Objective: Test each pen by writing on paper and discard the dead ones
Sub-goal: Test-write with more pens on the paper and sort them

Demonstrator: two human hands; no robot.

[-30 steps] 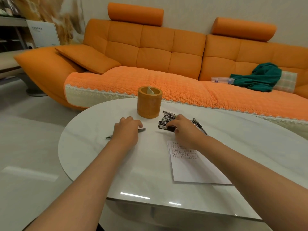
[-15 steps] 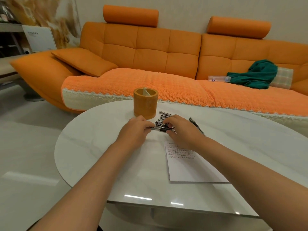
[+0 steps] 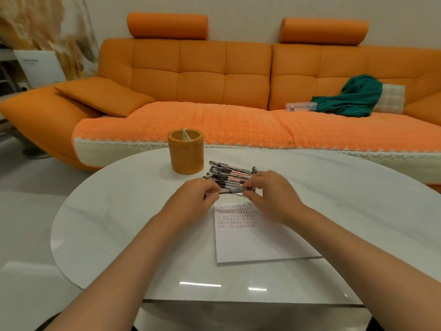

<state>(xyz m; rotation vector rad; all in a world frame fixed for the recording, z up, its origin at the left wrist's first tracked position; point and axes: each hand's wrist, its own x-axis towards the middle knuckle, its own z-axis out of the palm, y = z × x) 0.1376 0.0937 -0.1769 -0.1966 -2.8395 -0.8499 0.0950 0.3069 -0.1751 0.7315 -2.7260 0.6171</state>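
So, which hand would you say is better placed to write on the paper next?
Probably the right hand: it grips the pen at the paper's top edge. The left hand grips the other end, off the sheet's left edge.

The sofa [image 3: 200, 75] is shown in bright orange, its seat cover [image 3: 214, 123] is woven in a paler orange knobbly pattern edged with cream zigzag trim, and a dark green cloth [image 3: 353, 96] and a cushion [image 3: 392, 96] checked in pale green and cream are seen on it. The table [image 3: 119, 223] is finished in white with faint grey veining, and the pen holder [image 3: 186, 154] is coloured orange-brown. The pens [image 3: 229, 174] are coloured black and clear with pinkish parts, the nearest pen [image 3: 226, 192] black and grey, and the white paper [image 3: 250, 244] is marked with rows of small red and dark characters.
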